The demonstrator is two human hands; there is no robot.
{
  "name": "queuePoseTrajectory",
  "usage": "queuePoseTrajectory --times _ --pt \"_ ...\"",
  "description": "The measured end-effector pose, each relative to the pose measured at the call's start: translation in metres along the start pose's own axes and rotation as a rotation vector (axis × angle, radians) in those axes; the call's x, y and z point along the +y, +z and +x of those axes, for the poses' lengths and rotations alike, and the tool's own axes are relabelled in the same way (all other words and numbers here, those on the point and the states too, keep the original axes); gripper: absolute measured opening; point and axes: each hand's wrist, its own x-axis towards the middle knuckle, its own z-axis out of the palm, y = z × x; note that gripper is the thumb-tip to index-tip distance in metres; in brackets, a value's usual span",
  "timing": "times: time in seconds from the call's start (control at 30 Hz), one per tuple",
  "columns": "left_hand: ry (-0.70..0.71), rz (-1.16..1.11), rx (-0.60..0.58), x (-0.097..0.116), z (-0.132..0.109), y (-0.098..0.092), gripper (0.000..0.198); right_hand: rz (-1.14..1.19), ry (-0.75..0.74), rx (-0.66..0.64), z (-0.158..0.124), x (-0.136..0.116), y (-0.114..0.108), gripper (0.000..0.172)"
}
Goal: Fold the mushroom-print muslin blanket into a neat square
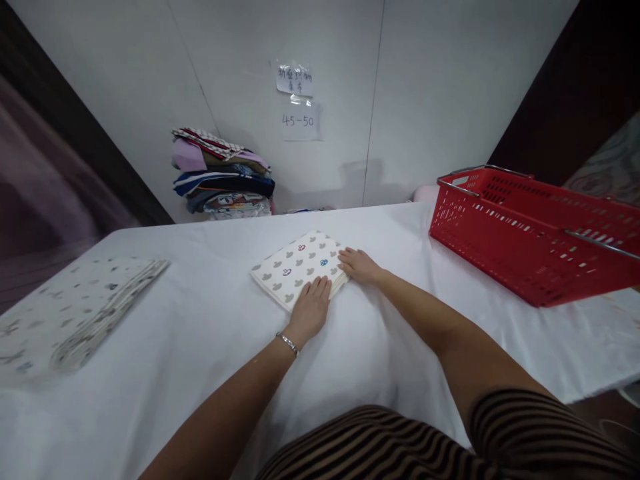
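Note:
A folded white cloth [295,263] with grey mouse-head shapes and a few coloured ones lies flat on the white-covered table [210,300], turned at an angle. My left hand [311,308] rests on its near edge, fingers stretched out, a silver bracelet at the wrist. At the cloth's right corner lies my right hand [359,265], its fingers extended over the edge. Neither hand grips anything.
Another folded patterned cloth [75,307] lies at the left of the table. A red basket [500,247] with metal handles stands at the right. Behind the table's far edge is a stack of folded fabrics [225,177], against a wall with paper signs [300,121].

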Motion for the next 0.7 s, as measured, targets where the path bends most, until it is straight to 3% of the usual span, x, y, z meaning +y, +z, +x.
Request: queuePoseTrajectory --times 0.17,0.33,0.5,0.6,0.7 --pt "0.024 0.023 0.052 -0.002 -0.003 0.007 0.049 0.053 0.073 -0.087 -0.007 0.013 0.007 0.05" --pt "0.021 0.017 0.085 -0.001 -0.003 0.008 0.049 0.083 0.167 -0.18 0.002 0.004 -0.008 0.046" --pt "0.024 -0.001 0.111 0.0 -0.004 0.008 0.049 -0.033 0.148 -0.237 0.049 -0.037 -0.021 0.042" --pt "0.024 0.002 0.123 0.0 -0.004 0.009 0.049 -0.032 0.094 -0.247 0.082 -0.061 -0.013 0.051" --pt "0.01 -0.001 0.117 -0.001 -0.004 0.01 0.049 -0.062 0.106 -0.288 0.099 -0.065 0.002 0.056"
